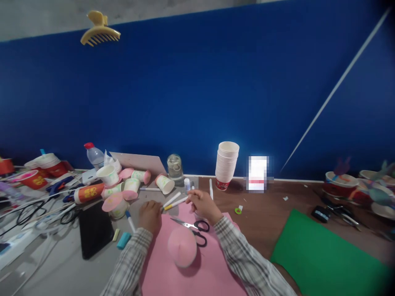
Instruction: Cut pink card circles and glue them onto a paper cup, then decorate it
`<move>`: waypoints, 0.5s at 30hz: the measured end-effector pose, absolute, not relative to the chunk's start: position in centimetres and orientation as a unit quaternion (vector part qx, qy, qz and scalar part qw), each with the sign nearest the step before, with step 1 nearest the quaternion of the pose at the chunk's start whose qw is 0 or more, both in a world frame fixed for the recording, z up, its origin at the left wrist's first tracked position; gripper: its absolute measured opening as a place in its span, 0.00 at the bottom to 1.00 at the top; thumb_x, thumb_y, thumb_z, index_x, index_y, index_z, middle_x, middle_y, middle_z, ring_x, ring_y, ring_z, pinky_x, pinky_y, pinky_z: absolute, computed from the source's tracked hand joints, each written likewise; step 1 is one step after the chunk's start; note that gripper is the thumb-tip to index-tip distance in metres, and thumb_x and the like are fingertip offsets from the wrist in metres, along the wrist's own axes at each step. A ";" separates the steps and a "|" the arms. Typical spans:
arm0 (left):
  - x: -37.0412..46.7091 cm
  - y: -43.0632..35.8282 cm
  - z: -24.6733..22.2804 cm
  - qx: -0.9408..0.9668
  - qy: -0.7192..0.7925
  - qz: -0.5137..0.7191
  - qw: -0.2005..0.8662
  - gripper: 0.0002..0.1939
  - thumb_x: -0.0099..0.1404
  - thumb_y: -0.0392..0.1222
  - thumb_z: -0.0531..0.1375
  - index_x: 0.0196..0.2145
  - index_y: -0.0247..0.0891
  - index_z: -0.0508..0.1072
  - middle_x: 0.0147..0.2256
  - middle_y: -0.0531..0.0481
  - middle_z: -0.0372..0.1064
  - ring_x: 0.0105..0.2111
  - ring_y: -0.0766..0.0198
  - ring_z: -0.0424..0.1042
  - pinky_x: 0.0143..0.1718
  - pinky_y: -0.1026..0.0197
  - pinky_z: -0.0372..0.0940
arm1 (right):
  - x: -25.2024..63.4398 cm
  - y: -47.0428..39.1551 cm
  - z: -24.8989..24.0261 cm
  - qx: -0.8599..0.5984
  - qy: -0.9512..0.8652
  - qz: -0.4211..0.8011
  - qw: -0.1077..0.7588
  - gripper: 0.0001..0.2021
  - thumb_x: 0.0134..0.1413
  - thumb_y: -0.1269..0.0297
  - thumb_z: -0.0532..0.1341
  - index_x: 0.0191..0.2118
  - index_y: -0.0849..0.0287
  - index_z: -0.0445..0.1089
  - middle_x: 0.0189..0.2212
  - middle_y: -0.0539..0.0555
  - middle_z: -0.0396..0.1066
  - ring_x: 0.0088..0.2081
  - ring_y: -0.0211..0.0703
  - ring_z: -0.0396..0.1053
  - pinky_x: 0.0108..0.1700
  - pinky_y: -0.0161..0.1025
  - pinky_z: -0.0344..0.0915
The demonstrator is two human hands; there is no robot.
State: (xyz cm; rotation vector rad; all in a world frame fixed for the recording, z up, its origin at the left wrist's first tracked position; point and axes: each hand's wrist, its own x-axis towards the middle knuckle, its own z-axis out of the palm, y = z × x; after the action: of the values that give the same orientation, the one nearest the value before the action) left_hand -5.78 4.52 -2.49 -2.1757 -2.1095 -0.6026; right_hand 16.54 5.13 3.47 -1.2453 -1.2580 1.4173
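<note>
My right hand (200, 203) has its fingers pinched on the right end of a white marker with a yellow band (176, 203). The marker's left end lies close to my left hand (150, 216), whose fingers are curled down at the edge of the pink sheet (197, 275); what they hold, if anything, is hidden. Another white pen (171, 199) lies just behind the marker. Black-handled scissors (191, 226) rest partly open on the pink sheet. In front of them sits a round pink piece (182, 246), over part of the lower handle.
A tall stack of paper cups (227, 164) and a glass jar (175, 168) stand near the blue partition (197, 90). Decorated cups (131, 187), a black tablet (96, 230) and cables lie left. A green sheet (327, 255) lies right.
</note>
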 end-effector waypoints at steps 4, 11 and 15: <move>-5.8 4.4 -2.2 -0.684 -0.705 -0.182 0.031 0.11 0.49 0.42 0.61 0.34 0.44 0.73 0.34 0.49 0.71 0.36 0.53 0.66 0.39 0.55 0.59 | 16.6 4.8 4.0 -0.476 -0.512 0.569 0.432 0.06 0.43 0.66 0.57 0.30 0.58 0.69 0.19 0.43 0.71 0.12 0.29 0.60 0.14 0.27 0.59; -5.2 4.4 -2.0 -0.660 -0.729 -0.180 0.031 0.03 0.50 0.41 0.59 0.26 0.43 0.72 0.28 0.51 0.70 0.33 0.55 0.67 0.36 0.56 0.58 | 17.0 5.4 3.3 -0.470 -0.520 0.564 0.436 0.06 0.40 0.65 0.59 0.28 0.57 0.71 0.19 0.43 0.70 0.14 0.30 0.62 0.15 0.26 0.59; -5.3 4.3 -1.7 -0.636 -0.739 -0.219 0.043 0.05 0.53 0.38 0.54 0.28 0.41 0.69 0.28 0.48 0.70 0.33 0.51 0.67 0.38 0.51 0.58 | 17.6 5.7 3.5 -0.471 -0.510 0.568 0.442 0.08 0.40 0.63 0.58 0.30 0.57 0.70 0.19 0.44 0.70 0.14 0.31 0.62 0.14 0.26 0.57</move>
State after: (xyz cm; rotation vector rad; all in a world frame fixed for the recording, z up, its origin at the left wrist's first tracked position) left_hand -5.26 4.31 -1.67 -1.9446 -2.2603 -0.6697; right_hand 17.62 5.71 3.49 -1.1687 -1.2643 1.4105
